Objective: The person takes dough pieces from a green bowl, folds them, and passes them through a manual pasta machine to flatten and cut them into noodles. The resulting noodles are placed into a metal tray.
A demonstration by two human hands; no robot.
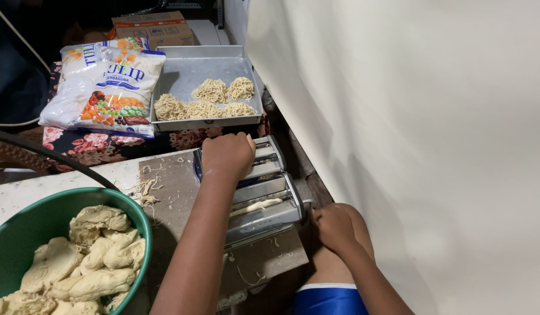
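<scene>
The left hand [226,154] lay palm-down on top of a shiny steel hand-cranked pasta machine [259,195], its fingers curled over the upper roller housing and pressing on it. The right hand [331,227] was closed in a fist around the machine's crank handle [308,205] at the right side, just above the person's bare knee and blue shorts [328,300]. A pale strip of flattened dough [255,206] sat in the slot between the machine's rollers. The machine stood on a brown wooden board [176,186] dusted with flour and scattered with short dough scraps, and the board rested on the desk [25,189]. At the lower left, touching the board's edge, was a round green plastic bowl [139,224] heaped with torn lumps of beige dough [86,256]. Beyond the machine, on a flowered cloth [101,146], sat a rectangular grey metal tray [182,73] carrying five small nests of cut yellow noodles [209,99] along its near side. Just left of the tray lay white plastic flour bags [107,87] with colourful printing, and a brown cardboard box [153,26] stood behind them. A plain cream wall [410,128] filled the right side.
</scene>
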